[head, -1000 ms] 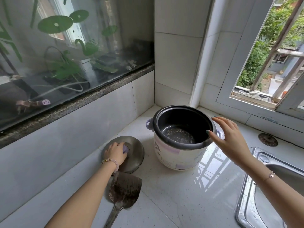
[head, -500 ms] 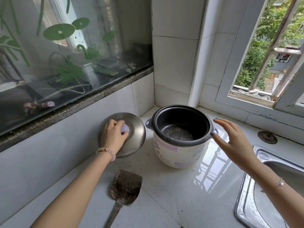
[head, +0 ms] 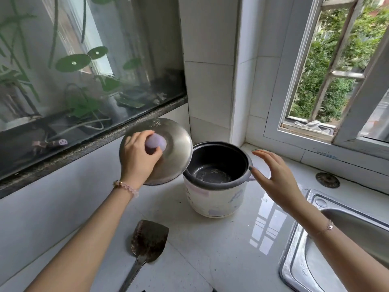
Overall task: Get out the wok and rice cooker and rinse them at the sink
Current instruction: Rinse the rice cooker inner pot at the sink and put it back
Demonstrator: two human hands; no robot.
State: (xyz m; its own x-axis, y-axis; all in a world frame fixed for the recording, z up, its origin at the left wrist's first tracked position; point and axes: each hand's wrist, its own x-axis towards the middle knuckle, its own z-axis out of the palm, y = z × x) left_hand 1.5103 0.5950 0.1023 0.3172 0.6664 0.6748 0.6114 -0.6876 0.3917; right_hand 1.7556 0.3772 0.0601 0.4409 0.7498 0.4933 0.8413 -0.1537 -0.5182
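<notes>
The white worktop (head: pixel 221 260) carried the rice cooker (head: pixel 214 201) in its back corner under the window. The steel sink (head: pixel 294 249) lay just to the right, with only a corner of its basin showing. No wok was in view. The cooker looked like a thin, stiff metal shell, fairly light with so little in it and likely slippery once wet. It would probably be best lifted with a hand on each side under the rim, where a small lug just showed on the right. Its dark inner pot (head: pixel 212 175) sat open and held no rice or water that could be seen, only a scratched, worn bottom. That pot looked as if it would lift out by its lip for rinsing, which would keep the electrical body dry. The steel lid (head: pixel 176 157) hung tilted over the cooker's left edge; it was rigid and light, and whether it touched the rim could not be told. A grimy spatula (head: pixel 150 241) lay near the front. The left hand (head: pixel 137 159) was clamped round the lid's lavender knob (head: pixel 156 143). The right hand (head: pixel 277 178) hovered just beside the cooker's right rim, fingers spread apart and holding nothing.
</notes>
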